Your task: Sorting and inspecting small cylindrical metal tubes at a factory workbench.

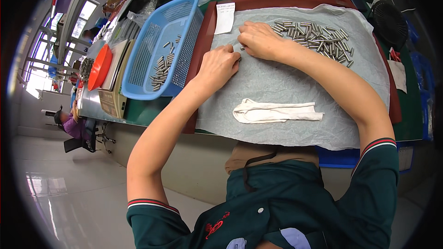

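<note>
My left hand [218, 65] is closed above the left part of a grey paper sheet [295, 80], its fingertips pinched together. A small dark bit shows at those fingertips, too small to name. Just right of it and slightly farther away, my right hand [259, 39] is also closed, with a short metal pin [242, 48] at its fingertips. A loose pile of shiny metal pins [320, 39] lies on the sheet beyond my right forearm. More pins [161, 71] lie inside a blue plastic basket [130, 93] to the left.
A folded white cloth [277, 112] lies on the sheet's near part. A red-brown raised border [198, 48] surrounds the sheet; a white slip [224, 17] sits at its far left. Left of the basket are a scale [112, 103] and an orange bowl [100, 67]. A black fan [390, 24] stands right.
</note>
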`<move>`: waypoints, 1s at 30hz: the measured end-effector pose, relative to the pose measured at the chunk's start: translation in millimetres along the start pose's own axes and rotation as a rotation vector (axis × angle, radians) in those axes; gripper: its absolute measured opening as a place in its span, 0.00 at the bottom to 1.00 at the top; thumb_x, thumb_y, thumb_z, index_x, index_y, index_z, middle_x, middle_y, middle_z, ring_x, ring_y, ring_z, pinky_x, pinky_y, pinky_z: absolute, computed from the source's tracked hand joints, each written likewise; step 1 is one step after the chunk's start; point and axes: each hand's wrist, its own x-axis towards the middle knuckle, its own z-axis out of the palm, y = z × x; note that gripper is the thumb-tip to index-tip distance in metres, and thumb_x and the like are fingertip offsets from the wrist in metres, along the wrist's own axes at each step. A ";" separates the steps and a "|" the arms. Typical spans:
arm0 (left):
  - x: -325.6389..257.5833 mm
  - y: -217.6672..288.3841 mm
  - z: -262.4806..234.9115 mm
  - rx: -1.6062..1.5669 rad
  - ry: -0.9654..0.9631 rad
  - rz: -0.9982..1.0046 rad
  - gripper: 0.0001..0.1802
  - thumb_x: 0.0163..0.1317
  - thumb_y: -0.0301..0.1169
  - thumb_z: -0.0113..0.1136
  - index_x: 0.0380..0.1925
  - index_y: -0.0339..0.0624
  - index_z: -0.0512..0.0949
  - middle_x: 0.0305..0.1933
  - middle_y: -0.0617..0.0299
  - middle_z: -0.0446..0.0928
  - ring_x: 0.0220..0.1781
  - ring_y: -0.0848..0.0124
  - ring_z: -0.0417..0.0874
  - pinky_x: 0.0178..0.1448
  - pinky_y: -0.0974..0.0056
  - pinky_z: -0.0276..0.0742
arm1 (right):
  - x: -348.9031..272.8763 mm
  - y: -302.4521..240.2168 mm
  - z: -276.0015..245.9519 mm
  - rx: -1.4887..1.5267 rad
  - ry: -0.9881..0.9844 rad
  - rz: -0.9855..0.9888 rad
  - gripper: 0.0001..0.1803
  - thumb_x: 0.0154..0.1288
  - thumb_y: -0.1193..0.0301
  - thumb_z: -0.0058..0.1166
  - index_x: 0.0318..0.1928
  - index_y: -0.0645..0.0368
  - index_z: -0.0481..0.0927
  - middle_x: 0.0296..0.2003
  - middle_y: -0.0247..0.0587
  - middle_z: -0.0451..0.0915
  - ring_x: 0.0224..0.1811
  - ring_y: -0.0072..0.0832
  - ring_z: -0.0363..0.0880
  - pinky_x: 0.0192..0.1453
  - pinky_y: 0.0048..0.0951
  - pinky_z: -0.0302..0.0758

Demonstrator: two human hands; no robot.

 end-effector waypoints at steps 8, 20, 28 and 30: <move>3.9 -2.6 0.0 -0.029 0.017 -0.033 0.08 0.51 0.27 0.59 0.31 0.37 0.78 0.31 0.55 0.76 0.35 0.56 0.79 0.37 0.55 0.74 | -20.8 20.4 -30.7 0.110 -0.140 0.301 0.07 0.43 0.75 0.55 0.25 0.63 0.77 0.28 0.48 0.79 0.36 0.44 0.77 0.40 0.42 0.72; 40.9 -16.0 -4.6 -0.047 0.105 -0.160 0.07 0.50 0.25 0.58 0.30 0.35 0.78 0.32 0.49 0.78 0.34 0.51 0.80 0.40 0.52 0.75 | 7.0 13.1 -7.1 0.031 -0.065 0.201 0.06 0.45 0.73 0.57 0.24 0.61 0.75 0.29 0.45 0.77 0.40 0.43 0.75 0.43 0.43 0.73; 37.5 -21.9 3.8 -0.111 0.126 -0.172 0.08 0.48 0.24 0.58 0.30 0.35 0.79 0.32 0.47 0.79 0.35 0.51 0.80 0.41 0.52 0.75 | -14.5 5.3 -10.1 -0.126 -0.090 0.135 0.05 0.42 0.75 0.58 0.24 0.61 0.79 0.29 0.42 0.77 0.39 0.39 0.76 0.40 0.40 0.75; 36.2 -18.6 7.3 -0.139 0.070 -0.172 0.07 0.49 0.25 0.58 0.30 0.35 0.79 0.32 0.47 0.79 0.35 0.51 0.80 0.41 0.52 0.75 | -15.3 9.2 -16.5 -0.141 -0.194 0.174 0.05 0.42 0.75 0.58 0.25 0.61 0.79 0.29 0.42 0.78 0.39 0.39 0.76 0.40 0.39 0.75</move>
